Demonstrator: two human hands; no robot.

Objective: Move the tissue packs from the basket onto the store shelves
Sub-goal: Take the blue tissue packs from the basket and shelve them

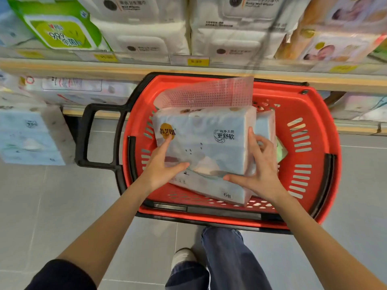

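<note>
Head view: a red basket (310, 155) with black trim and a black handle (88, 135) on its left side stands on the grey tiled floor (41, 201), close in front of the store shelves (146, 70). Inside it, a large pale-blue tissue pack (209, 147) lies on top, tilted, its near corner marked "6" sitting low by the basket's front wall. A perforated clear plastic flap (209, 93) rises from the pack's far edge. Both hands grip this pack. The left hand (161, 164) clasps its left side, fingers spread up toward the round orange logo and thumb laid across the front face. The right hand (259, 168) clamps the right edge, thumb on the front face and fingers curled around the side. A second tissue pack (266, 124) shows just behind the right hand, mostly hidden by the first, with something pale green (281, 151) beside it.

The upper shelf carries white wet-wipe packs (146, 28), a green pack (60, 28) to the left, and packs with baby pictures (335, 38) to the right; yellow price tags (198, 61) line its edge. On the lower shelf at left sit further pale-blue tissue packs (29, 139). Below, a jeans-clad leg (226, 258) and a white shoe (182, 258) are visible.
</note>
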